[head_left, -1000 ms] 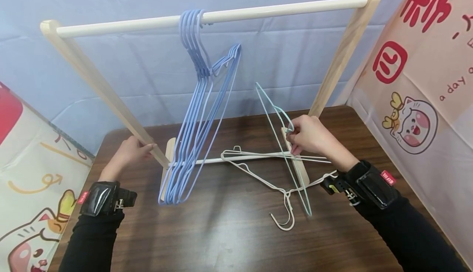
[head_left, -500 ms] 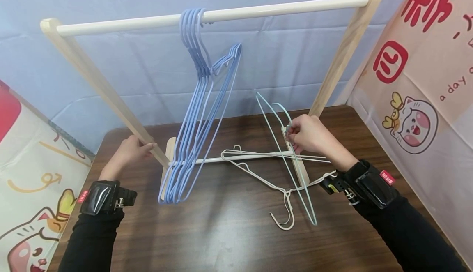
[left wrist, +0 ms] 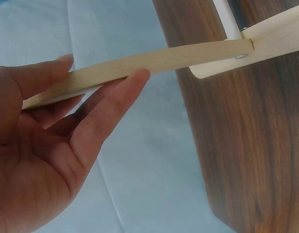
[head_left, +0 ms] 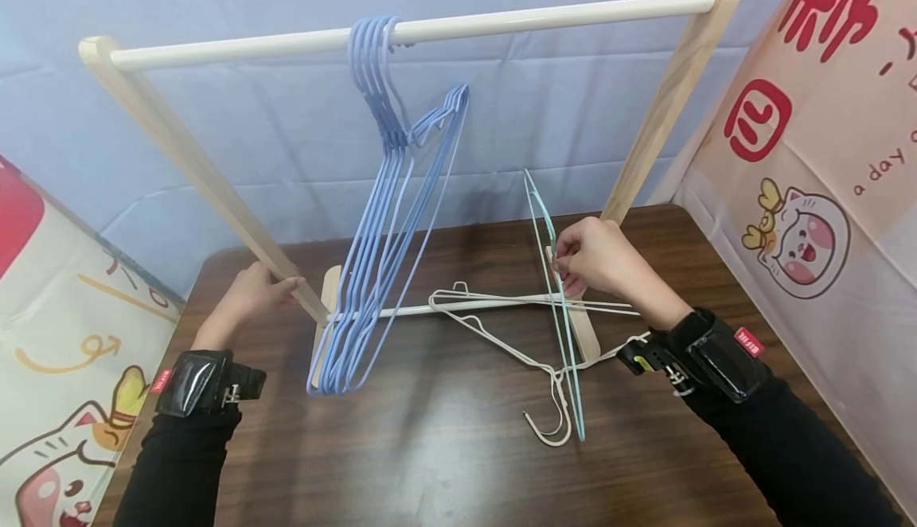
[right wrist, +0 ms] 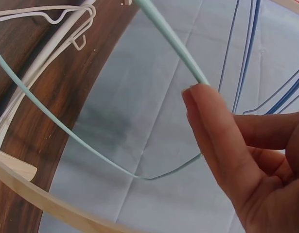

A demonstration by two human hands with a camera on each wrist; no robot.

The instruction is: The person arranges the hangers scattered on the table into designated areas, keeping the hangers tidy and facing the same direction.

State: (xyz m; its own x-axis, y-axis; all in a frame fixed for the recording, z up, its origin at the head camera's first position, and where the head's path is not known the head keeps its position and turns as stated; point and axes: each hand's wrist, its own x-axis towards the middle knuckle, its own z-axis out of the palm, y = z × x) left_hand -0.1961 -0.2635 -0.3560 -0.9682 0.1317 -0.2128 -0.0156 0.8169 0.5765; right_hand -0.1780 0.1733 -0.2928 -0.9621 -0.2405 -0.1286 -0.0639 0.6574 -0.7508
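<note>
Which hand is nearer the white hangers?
Right. The right hand pinches the pale green hanger near the white hangers; the left hand grips the rack upright, past the blue hangers.

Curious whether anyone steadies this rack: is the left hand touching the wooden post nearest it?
Touching. The left wrist view shows it: the left hand pinches the wooden post, thumb on one side, a fingertip against the other.
</note>
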